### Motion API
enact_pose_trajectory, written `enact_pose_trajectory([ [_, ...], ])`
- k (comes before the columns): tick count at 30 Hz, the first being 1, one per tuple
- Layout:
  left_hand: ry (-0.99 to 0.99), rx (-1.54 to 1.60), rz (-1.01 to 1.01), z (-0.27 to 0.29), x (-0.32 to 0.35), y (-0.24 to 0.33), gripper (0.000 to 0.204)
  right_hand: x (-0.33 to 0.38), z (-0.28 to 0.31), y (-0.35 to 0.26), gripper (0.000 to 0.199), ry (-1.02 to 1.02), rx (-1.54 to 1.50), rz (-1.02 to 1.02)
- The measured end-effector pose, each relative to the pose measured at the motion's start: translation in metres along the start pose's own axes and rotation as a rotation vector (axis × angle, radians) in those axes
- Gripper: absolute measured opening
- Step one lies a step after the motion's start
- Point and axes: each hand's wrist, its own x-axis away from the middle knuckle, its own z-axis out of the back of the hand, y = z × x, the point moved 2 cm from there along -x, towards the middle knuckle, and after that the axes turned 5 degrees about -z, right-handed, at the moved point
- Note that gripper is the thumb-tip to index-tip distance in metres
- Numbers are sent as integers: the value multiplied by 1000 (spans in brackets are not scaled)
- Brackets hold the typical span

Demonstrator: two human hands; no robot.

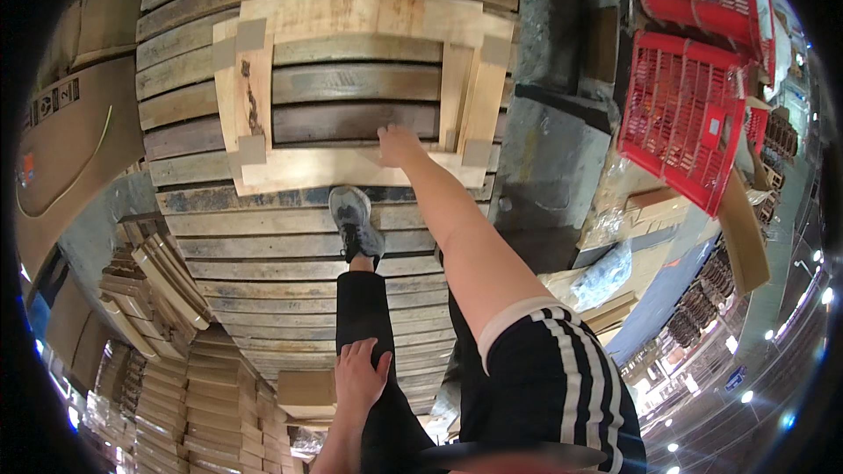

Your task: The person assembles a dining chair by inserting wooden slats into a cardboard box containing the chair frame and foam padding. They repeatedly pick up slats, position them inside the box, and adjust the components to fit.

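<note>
A rectangular frame of pale wooden boards lies flat on a slatted wooden platform (351, 250). The frame's near board (307, 168) passes under my right hand (400, 146), which is closed at its inner edge, right of the middle. The fingertips there are partly hidden, but they appear to grip the board. Grey-brown patches (251, 36) cover the frame's corners. Lower down, my left hand (362, 373) rests on my black-trousered leg with its fingers stretched out, holding nothing. My grey shoe (352, 215) stands on the slats just short of the near board.
Red plastic baskets (676, 114) are at the far right, beside cardboard pieces and a clear plastic bag (604, 276). Stacked flat cardboard (189, 395) fills the lower left. A large cardboard sheet (79, 132) stands at the left. Grey floor (549, 167) borders the platform.
</note>
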Motion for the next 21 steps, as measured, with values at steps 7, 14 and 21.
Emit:
enact_pose_trajectory([
  [7,-7,-14,94,-6,-14,-28,43,-5,19,-2,51,-238,-84,-73],
  [14,46,59,50,1,-22,-36,38,61,108,3,75,-249,-341,39],
  [21,232,434,233,13,-20,-31,34,206,257,-14,77,-5,-373,173],
])
